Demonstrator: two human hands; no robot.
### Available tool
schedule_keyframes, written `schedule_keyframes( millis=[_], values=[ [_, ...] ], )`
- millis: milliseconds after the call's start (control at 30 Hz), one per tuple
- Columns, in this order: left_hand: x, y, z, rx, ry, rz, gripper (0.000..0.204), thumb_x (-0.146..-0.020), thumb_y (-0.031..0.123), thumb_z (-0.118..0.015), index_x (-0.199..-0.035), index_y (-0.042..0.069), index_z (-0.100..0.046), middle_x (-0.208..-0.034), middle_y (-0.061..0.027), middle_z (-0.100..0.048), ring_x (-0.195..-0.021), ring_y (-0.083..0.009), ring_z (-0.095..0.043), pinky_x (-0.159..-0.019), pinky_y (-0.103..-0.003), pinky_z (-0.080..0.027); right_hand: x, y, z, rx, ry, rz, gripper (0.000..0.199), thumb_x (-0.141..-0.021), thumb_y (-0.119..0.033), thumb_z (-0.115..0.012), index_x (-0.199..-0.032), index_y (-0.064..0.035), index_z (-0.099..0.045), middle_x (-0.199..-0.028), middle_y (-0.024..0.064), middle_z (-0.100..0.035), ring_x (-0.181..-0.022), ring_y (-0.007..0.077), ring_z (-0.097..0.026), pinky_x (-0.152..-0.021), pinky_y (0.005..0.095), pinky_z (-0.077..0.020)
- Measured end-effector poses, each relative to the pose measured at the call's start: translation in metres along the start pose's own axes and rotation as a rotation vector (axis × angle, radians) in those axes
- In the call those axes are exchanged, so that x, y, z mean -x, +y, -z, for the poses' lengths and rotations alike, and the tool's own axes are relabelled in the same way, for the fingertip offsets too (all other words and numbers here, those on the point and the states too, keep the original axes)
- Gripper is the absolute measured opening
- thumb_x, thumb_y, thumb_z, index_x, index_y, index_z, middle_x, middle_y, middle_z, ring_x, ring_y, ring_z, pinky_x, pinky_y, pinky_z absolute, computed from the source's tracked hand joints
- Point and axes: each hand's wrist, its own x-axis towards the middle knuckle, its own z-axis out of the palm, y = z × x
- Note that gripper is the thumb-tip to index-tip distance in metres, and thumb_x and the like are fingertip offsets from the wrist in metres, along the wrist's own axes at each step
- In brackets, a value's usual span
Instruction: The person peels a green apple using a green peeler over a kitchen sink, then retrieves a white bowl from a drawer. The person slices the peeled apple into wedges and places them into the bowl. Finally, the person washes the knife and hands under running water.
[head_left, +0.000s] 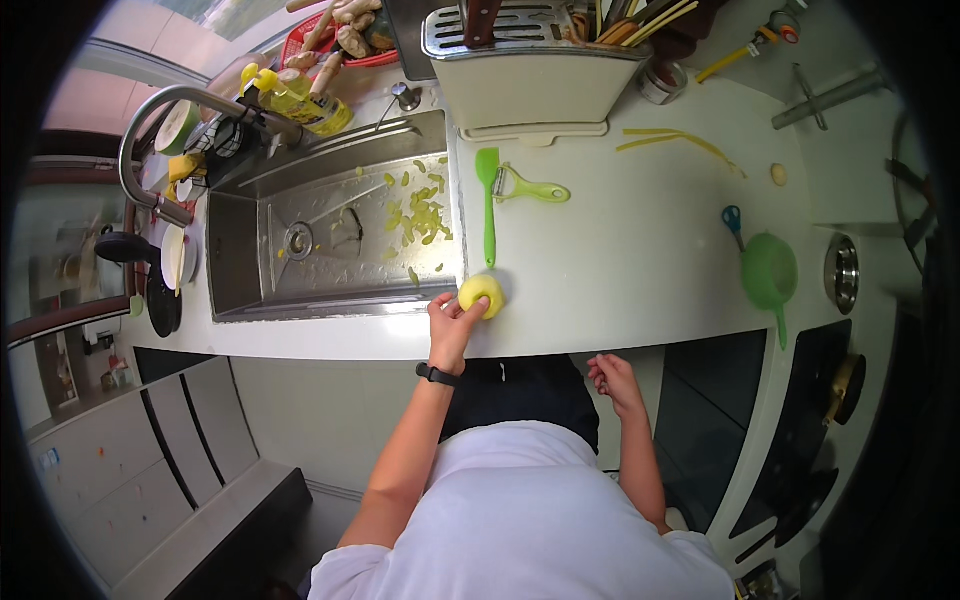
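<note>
Single view only: head-worn fisheye, left unit of a side-by-side pair, so nothing was there to compare overlap against. It looked almost straight down from above the person's shoulders, white shirt filling the bottom centre. It faced the white countertop, which ran across the middle of the frame, with the steel sink upper left and the knife block at the top edge. Forearms entered from below; left hand and right hand sat near centre, at close working range. Straight edges bowed toward the rim, with dark vignette in the corners. Floor and cabinet fronts showed lower left.
</note>
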Motion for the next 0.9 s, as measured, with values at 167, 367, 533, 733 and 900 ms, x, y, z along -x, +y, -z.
schedule_keyframes(
  millis=[167,367,533,733,900],
  values=[
    [-0.003,-0.003,0.010,-0.078,0.062,0.047,0.085,-0.074,0.029,-0.083,-0.132,-0.001,-0.030,-0.113,-0.0162,-0.055,-0.099,-0.0197,-0.056,-0.085,-0.032,-0.046,-0.011,0.007,-0.008,-0.033,0.036,0.000,0.023,-0.098,-0.029,-0.054,-0.096,-0.0069,-0.062,-0.074,-0.0015,-0.060,-0.058,0.0042,-0.050,-0.047,0.0194,-0.0358],
    [-0.004,-0.010,0.023,-0.058,-0.004,0.127,0.081,-0.076,0.036,-0.081,-0.131,0.001,-0.034,-0.112,-0.0125,-0.056,-0.096,-0.0168,-0.055,-0.079,-0.029,-0.044,-0.012,0.012,-0.011,0.007,0.046,0.023,0.023,-0.098,-0.028,-0.053,-0.097,-0.0077,-0.063,-0.074,-0.0023,-0.060,-0.057,0.0033,-0.051,-0.047,0.0191,-0.0361],
    [-0.004,-0.016,0.030,0.049,-0.025,0.148,0.048,-0.083,0.037,-0.074,-0.115,0.010,-0.050,-0.101,0.0006,-0.059,-0.089,-0.0104,-0.053,-0.075,-0.030,-0.040,-0.003,0.022,-0.014,-0.008,0.062,0.062,0.022,-0.098,-0.028,-0.054,-0.098,-0.0078,-0.063,-0.074,-0.0026,-0.061,-0.057,0.0028,-0.051,-0.047,0.0182,-0.0366],
    [-0.005,-0.027,0.036,0.072,-0.077,0.122,0.039,-0.085,0.043,-0.070,-0.106,0.014,-0.054,-0.098,0.0027,-0.057,-0.088,-0.0099,-0.052,-0.075,-0.029,-0.039,0.017,0.046,-0.014,-0.002,0.093,0.110,0.021,-0.098,-0.026,-0.054,-0.098,-0.0072,-0.063,-0.075,-0.0021,-0.061,-0.057,0.0029,-0.051,-0.047,0.0178,-0.0370],
    [0.018,-0.038,0.031,0.163,-0.024,0.049,0.041,-0.087,0.045,-0.067,-0.106,0.011,-0.054,-0.101,-0.0004,-0.057,-0.092,-0.0116,-0.053,-0.076,-0.030,-0.039,0.030,0.050,-0.010,-0.024,0.105,0.088,0.019,-0.097,-0.023,-0.054,-0.097,-0.0066,-0.063,-0.076,-0.0004,-0.062,-0.058,0.0037,-0.051,-0.047,0.0184,-0.0373]
  ],
)
